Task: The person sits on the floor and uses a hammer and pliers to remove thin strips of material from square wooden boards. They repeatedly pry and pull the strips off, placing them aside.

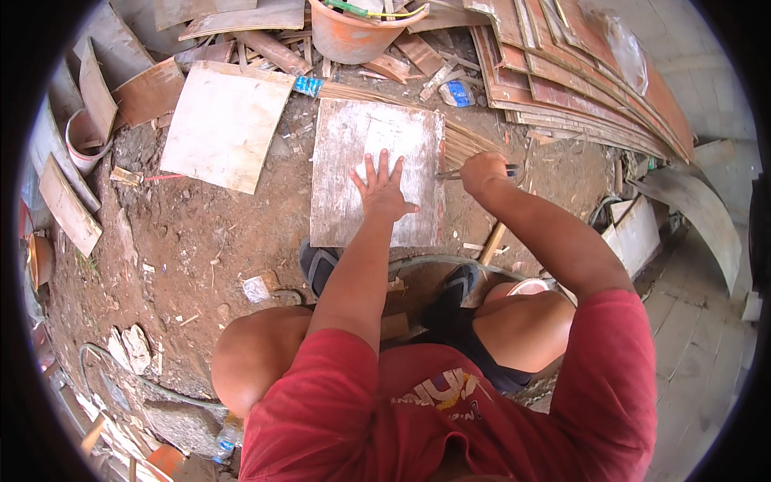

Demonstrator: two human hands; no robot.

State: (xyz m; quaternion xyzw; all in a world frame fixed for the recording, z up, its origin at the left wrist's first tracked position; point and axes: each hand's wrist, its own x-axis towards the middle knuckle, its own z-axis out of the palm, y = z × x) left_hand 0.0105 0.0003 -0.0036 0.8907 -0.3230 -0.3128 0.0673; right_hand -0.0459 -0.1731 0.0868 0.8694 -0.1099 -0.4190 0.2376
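Note:
A roughly square, whitish weathered plywood board (345,136) lies in front of me. My left hand (385,191) rests flat on its middle, fingers spread. At the board's right edge, my right hand (487,173) is closed around dark metal pliers (452,174). Their narrow front end meets the edge of the board, and the handle ends (511,170) stick out behind my fist. My fingers cover the middle of the tool, and its jaws are too small to make out clearly. A bundle of thin wood strips (470,142) runs beneath the board's right side.
Another pale plywood square (229,124) lies on the dirt to the left. Stacked plywood sheets (562,88) fill the far right. An orange bucket (353,36) stands at the back among scraps. A hose (104,351) curves at lower left, and a wood stick (492,243) lies near my feet.

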